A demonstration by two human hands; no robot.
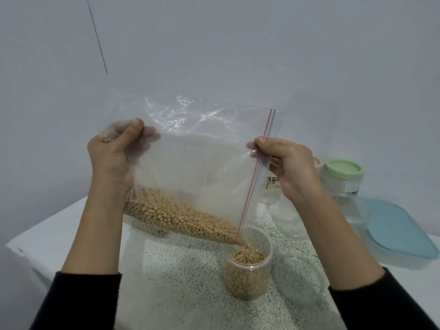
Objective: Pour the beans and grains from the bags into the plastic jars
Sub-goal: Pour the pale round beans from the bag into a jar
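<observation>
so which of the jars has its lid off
The clear jar in front, under the bag's corner, is open and taking in beans. The jar behind the right hand wears a green lid.

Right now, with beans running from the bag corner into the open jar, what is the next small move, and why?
Probably raise the left hand a little. Most beans lie low in the zip bag, its corner sits over the clear jar, which has room, and the right hand pinches the zip edge.
</observation>
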